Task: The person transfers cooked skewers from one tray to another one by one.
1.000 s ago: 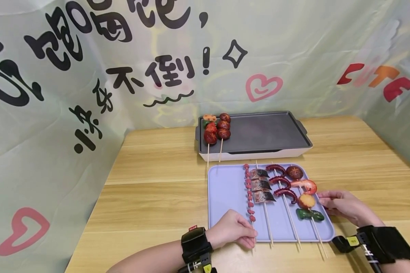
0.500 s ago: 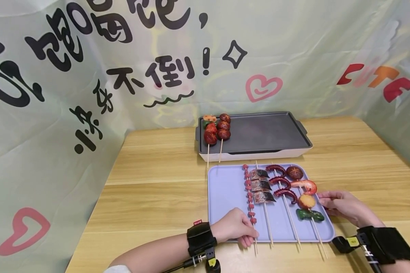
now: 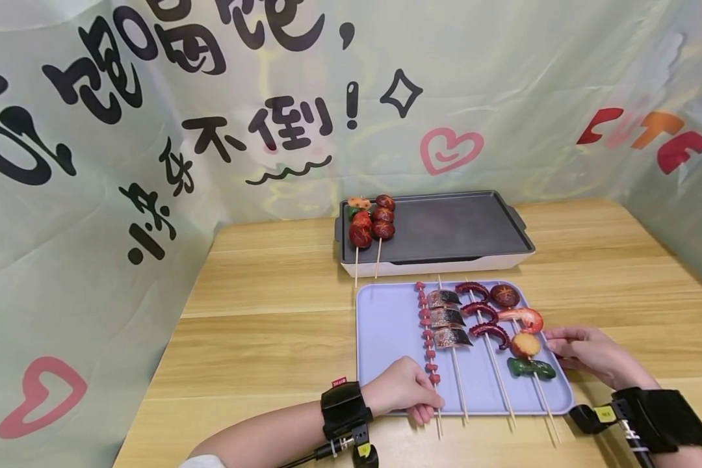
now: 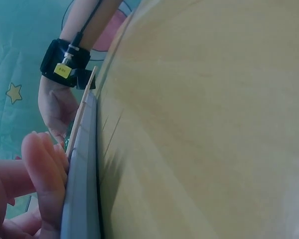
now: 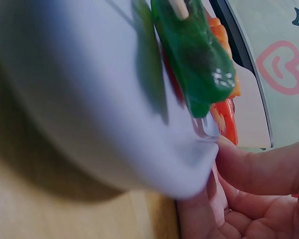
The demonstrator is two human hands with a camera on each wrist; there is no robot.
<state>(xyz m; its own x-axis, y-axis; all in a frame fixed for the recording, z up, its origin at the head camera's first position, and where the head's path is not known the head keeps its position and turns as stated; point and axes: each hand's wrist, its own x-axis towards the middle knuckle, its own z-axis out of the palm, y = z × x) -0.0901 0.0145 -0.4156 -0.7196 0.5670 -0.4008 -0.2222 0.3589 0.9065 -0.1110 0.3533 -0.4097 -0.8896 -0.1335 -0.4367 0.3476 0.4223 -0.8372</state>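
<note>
My left hand (image 3: 406, 390) is at the front edge of the lavender tray (image 3: 386, 338), pinching the lower stick of a skewer of small red pieces (image 3: 428, 335). That skewer lies along the tray, its stick end jutting past the front rim. With thumb and fingers my right hand (image 3: 587, 351) grips the tray's right rim; the right wrist view shows the thumb (image 5: 249, 167) on top and fingers beneath. Beside the red skewer lie a fish skewer (image 3: 449, 318), an octopus-tentacle skewer (image 3: 481, 313), and a mixed skewer with mushroom, shrimp (image 3: 523, 318) and green pepper (image 3: 531, 368).
Behind the tray stands a grill with a dark flat plate (image 3: 456, 224) and white base. Two skewers, one of mushrooms (image 3: 383, 218) and one mixed (image 3: 360, 231), lie at its left end, sticks over the front edge. A printed cloth (image 3: 298, 78) surrounds the wooden table (image 3: 257, 338).
My left hand and wrist have shifted slightly right, and the red skewer's lower end has moved slightly right with it. The right hand and tray have stayed put.
</note>
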